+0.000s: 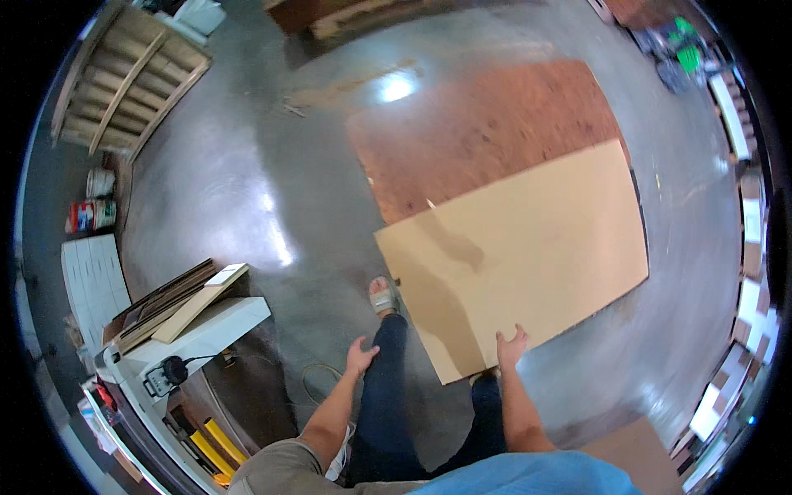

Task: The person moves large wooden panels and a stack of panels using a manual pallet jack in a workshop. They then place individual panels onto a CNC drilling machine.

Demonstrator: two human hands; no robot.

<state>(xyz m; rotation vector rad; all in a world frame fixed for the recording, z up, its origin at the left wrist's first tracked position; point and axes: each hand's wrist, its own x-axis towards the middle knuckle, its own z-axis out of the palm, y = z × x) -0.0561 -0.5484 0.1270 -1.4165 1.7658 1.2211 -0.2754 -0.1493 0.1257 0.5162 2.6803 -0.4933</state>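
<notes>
A large tan cardboard sheet lies slantwise on the floor in front of me, partly covering a reddish-brown wooden board. My right hand is over the sheet's near edge with thumb and fingers spread; nothing is in it, and whether it touches the cardboard is hard to tell. Beside my left leg, close to the knee, is my left hand, empty with its fingers apart. My left foot in a sandal stands just off the sheet's left corner.
At the left, a white bench carries long boards and a dark corded device. A wooden pallet leans farther back, near some buckets. A thin cable lies on the floor. Boxes line the right side.
</notes>
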